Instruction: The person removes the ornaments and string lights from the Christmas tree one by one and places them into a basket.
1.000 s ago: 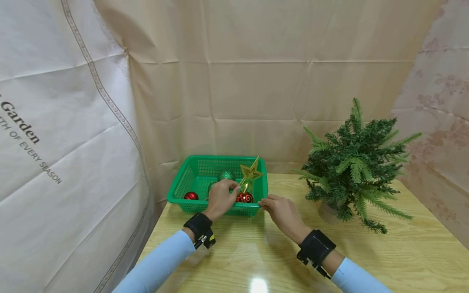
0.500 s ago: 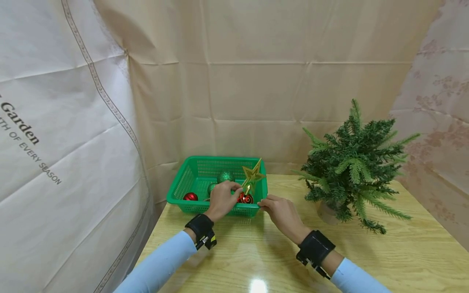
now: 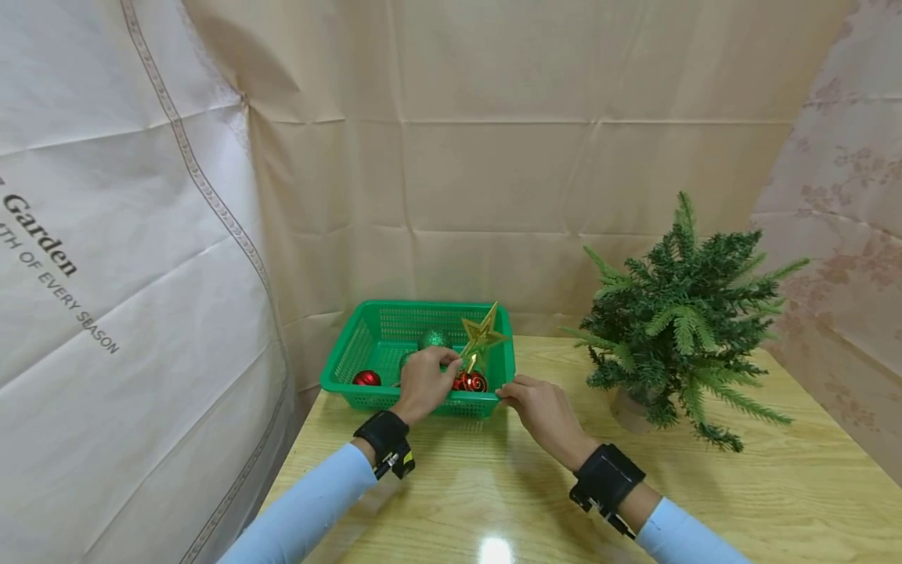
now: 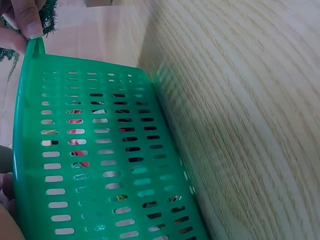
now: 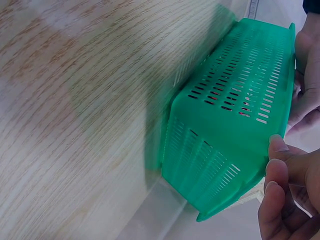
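Observation:
A green plastic basket [image 3: 493, 397] holds Christmas ornaments. My left hand [image 3: 425, 384] reaches over its front rim and pinches the lower part of a gold star tree topper [image 3: 491, 338], which tilts up at the right end. The exact grip is hidden behind my fingers. Just below the star lies a red bauble with a swirl pattern [image 3: 476, 381]. A glittery green bauble [image 3: 434, 338] sits at the back, and a red bauble [image 3: 366, 377] at the front left. My right hand [image 3: 546, 411] pinches the basket's front right corner, thumb and fingertips on the rim, as the right wrist view shows.
A small artificial Christmas tree [image 3: 680, 321] in a pale pot [image 3: 630, 411] stands at the right on the wooden table [image 3: 451, 486]. Beige cloth [image 3: 493, 172] hangs behind the basket, and white printed cloth [image 3: 106, 274] on the left.
The star and my left hand shifted slightly right, then back left. My right hand stays on the basket's corner, and the basket has hardly moved.

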A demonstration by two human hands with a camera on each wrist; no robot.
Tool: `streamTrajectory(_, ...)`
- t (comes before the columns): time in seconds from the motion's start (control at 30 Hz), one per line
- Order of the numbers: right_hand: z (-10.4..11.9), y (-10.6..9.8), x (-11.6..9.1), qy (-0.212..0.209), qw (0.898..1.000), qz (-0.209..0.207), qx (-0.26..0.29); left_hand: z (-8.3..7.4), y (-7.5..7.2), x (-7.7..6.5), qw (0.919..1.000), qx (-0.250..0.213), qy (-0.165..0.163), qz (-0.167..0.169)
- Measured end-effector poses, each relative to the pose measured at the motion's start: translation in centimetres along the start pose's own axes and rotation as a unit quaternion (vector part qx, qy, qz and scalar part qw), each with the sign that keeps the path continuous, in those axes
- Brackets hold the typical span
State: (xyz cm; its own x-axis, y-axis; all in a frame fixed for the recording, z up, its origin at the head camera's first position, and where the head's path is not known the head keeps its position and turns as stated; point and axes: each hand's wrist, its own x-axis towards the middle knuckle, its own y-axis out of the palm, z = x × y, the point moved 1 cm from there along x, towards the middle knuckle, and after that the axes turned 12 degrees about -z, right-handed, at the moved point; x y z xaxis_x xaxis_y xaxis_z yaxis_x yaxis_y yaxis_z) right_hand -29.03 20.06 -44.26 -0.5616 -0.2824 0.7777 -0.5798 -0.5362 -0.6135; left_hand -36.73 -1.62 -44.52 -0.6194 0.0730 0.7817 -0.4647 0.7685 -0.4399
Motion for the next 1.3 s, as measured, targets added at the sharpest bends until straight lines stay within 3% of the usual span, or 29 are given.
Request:
streamTrajectory(0.97,0.2,-0.1,-0.2,0.000,1.000,0.001,0.006,1.7,-1.0,-0.2,0.9987,0.040,-0.020,-0.026)
streamTrajectory(1.3,0.1,-0.1,-0.1,-0.002,1.000,0.000,-0.001,2.1,-1.7,-0.1,0.9981,0.054,-0.024,-0.018)
